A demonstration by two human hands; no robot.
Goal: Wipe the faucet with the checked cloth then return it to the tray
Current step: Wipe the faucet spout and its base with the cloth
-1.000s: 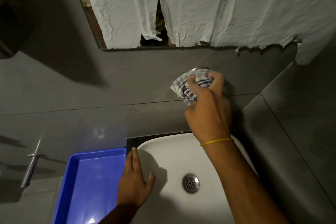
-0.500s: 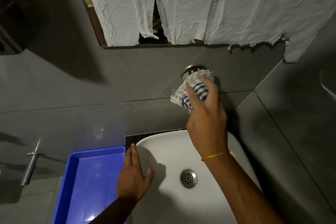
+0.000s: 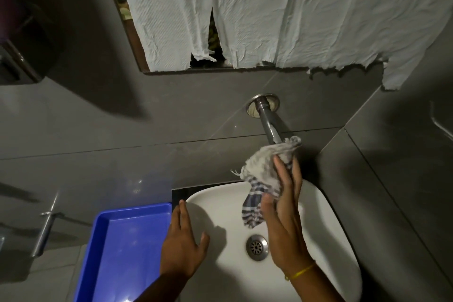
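A chrome faucet [image 3: 266, 119] juts out of the grey tiled wall above the white basin [image 3: 326, 223]. My right hand [image 3: 285, 213] grips the checked cloth [image 3: 263, 173], bunched around the faucet's outer end, with a blue-striped corner hanging over the basin. The spout tip is hidden by the cloth. My left hand [image 3: 182, 243] lies flat with fingers spread on the basin's left rim. The blue tray [image 3: 103, 235] sits to the left of the basin and holds nothing.
A mirror covered with torn white paper [image 3: 269, 12] hangs above the faucet. A dark dispenser [image 3: 22, 39] is on the wall at upper left. A metal handle [image 3: 45, 230] sticks out at lower left. The drain [image 3: 257, 247] is mid-basin.
My right hand has slid the cloth from the faucet's wall flange down along the pipe to its outer end, baring the flange and pipe. The left hand has stayed on the rim.
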